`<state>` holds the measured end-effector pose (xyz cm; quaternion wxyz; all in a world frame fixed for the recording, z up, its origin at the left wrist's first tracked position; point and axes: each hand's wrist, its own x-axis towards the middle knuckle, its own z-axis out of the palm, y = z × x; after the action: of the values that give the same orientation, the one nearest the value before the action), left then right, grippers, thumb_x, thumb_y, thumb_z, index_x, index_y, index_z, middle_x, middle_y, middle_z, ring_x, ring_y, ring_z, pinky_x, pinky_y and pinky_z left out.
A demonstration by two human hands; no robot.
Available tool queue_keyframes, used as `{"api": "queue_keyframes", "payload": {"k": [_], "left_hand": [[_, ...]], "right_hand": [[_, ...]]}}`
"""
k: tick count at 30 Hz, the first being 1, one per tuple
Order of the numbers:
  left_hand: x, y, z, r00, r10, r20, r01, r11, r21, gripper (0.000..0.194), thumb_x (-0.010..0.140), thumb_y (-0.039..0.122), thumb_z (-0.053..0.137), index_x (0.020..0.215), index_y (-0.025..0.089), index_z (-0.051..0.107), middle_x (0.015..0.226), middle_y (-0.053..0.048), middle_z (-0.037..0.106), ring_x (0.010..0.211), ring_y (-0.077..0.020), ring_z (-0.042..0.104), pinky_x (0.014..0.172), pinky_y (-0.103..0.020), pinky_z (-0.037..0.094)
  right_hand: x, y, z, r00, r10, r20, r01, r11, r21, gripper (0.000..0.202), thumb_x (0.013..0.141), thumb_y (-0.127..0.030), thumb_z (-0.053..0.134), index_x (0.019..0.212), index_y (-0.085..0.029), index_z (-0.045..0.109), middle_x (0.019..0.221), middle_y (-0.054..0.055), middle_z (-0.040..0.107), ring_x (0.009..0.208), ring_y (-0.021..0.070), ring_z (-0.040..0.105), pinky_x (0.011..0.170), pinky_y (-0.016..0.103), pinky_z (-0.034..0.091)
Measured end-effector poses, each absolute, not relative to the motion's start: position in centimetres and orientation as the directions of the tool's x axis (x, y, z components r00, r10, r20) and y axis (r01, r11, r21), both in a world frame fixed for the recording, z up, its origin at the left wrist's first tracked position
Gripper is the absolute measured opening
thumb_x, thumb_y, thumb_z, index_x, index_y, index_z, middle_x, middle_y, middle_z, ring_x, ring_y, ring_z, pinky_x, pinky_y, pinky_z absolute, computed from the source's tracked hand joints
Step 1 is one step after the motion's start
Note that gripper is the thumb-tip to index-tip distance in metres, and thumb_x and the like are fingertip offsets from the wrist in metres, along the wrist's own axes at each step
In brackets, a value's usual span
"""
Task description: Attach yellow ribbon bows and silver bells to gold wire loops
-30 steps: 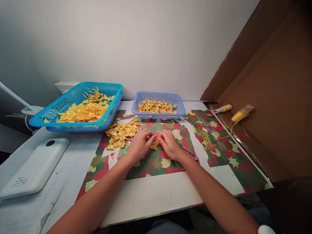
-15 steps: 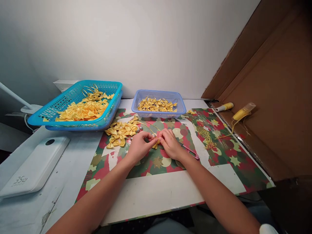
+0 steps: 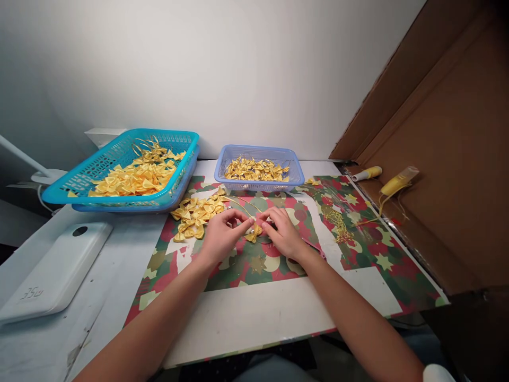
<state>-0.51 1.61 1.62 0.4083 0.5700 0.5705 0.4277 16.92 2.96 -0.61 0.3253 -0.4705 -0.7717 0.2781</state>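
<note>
A yellow ribbon bow (image 3: 253, 234) hangs between my two hands, just below the fingertips. From the fingers, a thin gold cord (image 3: 240, 202) loops away toward the back. My left hand (image 3: 223, 233) is closed, thumb and forefinger pinched on the cord just above the bow. On the other side my right hand (image 3: 283, 232) is also closed, its fingertips bent in at the cord beside the bow; the exact grip is partly hidden. A small silvery piece shows by the fingertips. Left of my left hand lies a pile of yellow bows (image 3: 196, 215).
A turquoise basket (image 3: 79, 183) of bows stands back left, and a smaller blue basket (image 3: 258, 185) of bows at the back. A pink-handled tool (image 3: 318, 249) lies partly under my right forearm. Gold cords (image 3: 338, 225), yellow thread spools (image 3: 393, 183) and a cardboard wall (image 3: 441, 148) are right; a white power bank (image 3: 59, 270) is left.
My fingertips have moved slightly apart, and the bow between them shows more fully now. My right wrist covers more of the pink-handled tool.
</note>
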Motion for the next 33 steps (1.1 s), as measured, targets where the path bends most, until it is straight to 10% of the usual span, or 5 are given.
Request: {"api": "queue_keyframes", "payload": {"k": [6,11,14,33], "left_hand": [[-1.2,1.8,1.8,-0.084,0.979,0.186,0.273,-0.157,0.949,0.024,0.075,0.041,0.071,0.072,0.018,0.066,0.067,0.0,0.063,0.054,-0.0108,0.05,0.05,-0.022,0.037],[-1.3,2.0,1.9,-0.056,0.988,0.145,0.061,-0.141,0.988,0.024,0.075,0.039,0.073,0.075,0.018,0.063,0.076,-0.003,0.068,0.07,-0.0148,0.063,0.062,-0.023,0.046],[-1.1,2.0,2.1,-0.053,0.992,0.119,-0.023,-0.12,0.993,0.024,0.075,0.039,0.073,0.074,0.018,0.062,0.074,-0.003,0.069,0.075,-0.0163,0.066,0.066,-0.024,0.048],[-1.0,2.0,1.7,-0.074,0.992,0.104,0.017,-0.103,0.995,0.024,0.073,0.04,0.074,0.075,0.017,0.066,0.074,-0.004,0.071,0.072,-0.0176,0.066,0.066,-0.026,0.049]], "right_hand": [[19.1,3.0,1.2,-0.224,0.94,0.257,0.719,0.337,-0.607,0.006,0.084,-0.026,0.057,0.081,-0.021,0.058,0.092,0.004,0.064,0.092,0.0215,0.054,0.079,0.033,0.041],[23.3,2.7,3.2,-0.148,0.947,-0.286,0.895,0.005,-0.446,0.036,0.054,-0.03,0.08,0.068,-0.021,0.048,0.075,-0.001,0.059,0.067,0.0156,0.053,0.055,0.025,0.036],[24.3,2.6,3.1,-0.137,0.912,-0.386,0.896,-0.052,-0.441,0.026,0.061,-0.024,0.074,0.067,-0.021,0.048,0.07,-0.003,0.059,0.061,0.0132,0.052,0.05,0.024,0.032],[18.0,1.4,2.6,-0.428,0.9,0.084,0.563,0.338,-0.754,0.015,0.093,-0.025,0.046,0.106,-0.023,0.053,0.104,0.007,0.063,0.094,0.0204,0.06,0.076,0.033,0.048]]}}
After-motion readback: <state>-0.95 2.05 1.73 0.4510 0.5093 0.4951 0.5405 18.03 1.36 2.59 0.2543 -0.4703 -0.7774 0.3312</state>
